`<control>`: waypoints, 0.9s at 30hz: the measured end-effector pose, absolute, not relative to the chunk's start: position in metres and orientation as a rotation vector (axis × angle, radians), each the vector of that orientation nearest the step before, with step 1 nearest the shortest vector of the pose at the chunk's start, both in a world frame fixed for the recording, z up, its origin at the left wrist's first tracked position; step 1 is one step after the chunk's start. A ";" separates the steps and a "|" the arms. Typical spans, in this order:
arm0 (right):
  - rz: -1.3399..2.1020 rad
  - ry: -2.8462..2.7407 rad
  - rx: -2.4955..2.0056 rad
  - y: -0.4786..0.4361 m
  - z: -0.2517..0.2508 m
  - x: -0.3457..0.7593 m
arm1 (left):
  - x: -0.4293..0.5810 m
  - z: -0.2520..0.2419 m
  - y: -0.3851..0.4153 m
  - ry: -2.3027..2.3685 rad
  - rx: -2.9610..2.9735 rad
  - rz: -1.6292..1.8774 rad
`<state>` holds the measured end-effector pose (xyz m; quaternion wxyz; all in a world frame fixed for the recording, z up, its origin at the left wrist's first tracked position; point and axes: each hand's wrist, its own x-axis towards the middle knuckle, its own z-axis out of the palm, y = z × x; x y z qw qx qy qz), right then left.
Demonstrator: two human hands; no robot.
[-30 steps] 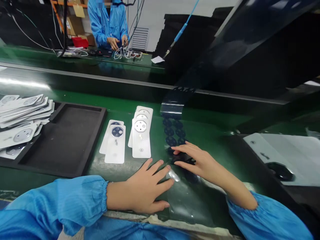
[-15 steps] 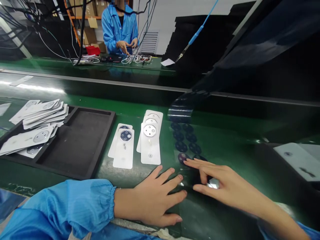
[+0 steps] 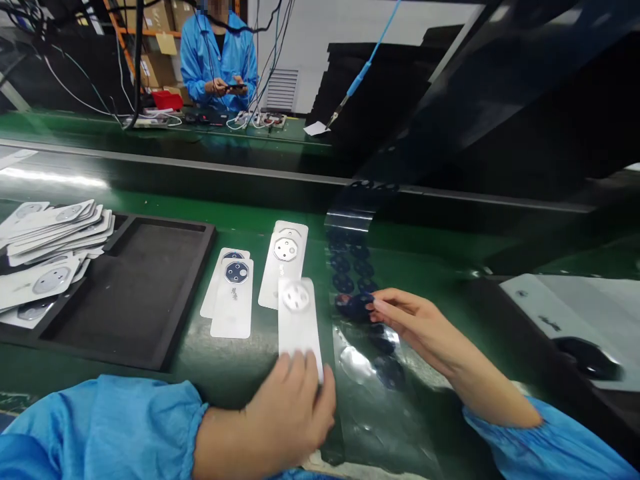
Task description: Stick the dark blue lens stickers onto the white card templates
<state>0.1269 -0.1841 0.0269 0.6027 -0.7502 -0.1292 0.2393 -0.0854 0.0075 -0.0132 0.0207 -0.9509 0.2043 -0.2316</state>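
My left hand (image 3: 295, 407) is slightly blurred, with its fingers curled over the lower end of a white phone-back-shaped panel (image 3: 300, 327) that has a round patch with holes. Just behind it lie more white panels (image 3: 283, 260), overlapping. Left of them, two panels (image 3: 233, 303) carry dark discs on their round patches. In my right hand (image 3: 413, 320), thumb and fingers pinch a dark round sticker (image 3: 361, 305) at its right edge. The sticker is over a clear strip (image 3: 357, 360) bearing rows of dark round stickers (image 3: 341, 265); whether it is fully off the strip I cannot tell.
At the left is a black tray (image 3: 135, 287), with a stack of white panels (image 3: 60, 233) on its left part. A dark-edged tray (image 3: 550, 313) with pale panels stands at the right. Across the bench, a person in blue (image 3: 217, 60) holds something dark. A blue-handled tool (image 3: 357, 80) hangs overhead.
My left hand has closed on the front white panel, which has moved towards me. My right hand has risen from the strip, now pinching a dark round sticker. The view has shifted slightly right.
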 end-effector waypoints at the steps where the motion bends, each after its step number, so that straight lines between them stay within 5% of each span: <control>1: 0.624 -0.239 -1.701 -0.174 0.026 0.124 | -0.093 -0.012 0.004 0.754 -2.871 -0.788; 11: 0.996 -0.244 -1.506 -0.133 0.013 0.093 | -0.097 0.001 0.005 1.067 -3.081 -0.348; 17: 1.078 -0.357 -1.513 -0.147 0.021 0.094 | -0.107 -0.008 -0.002 1.031 -2.849 -0.620; 27: 1.025 -0.490 -1.638 -0.130 0.021 0.074 | -0.106 -0.005 0.002 1.168 -2.912 -0.546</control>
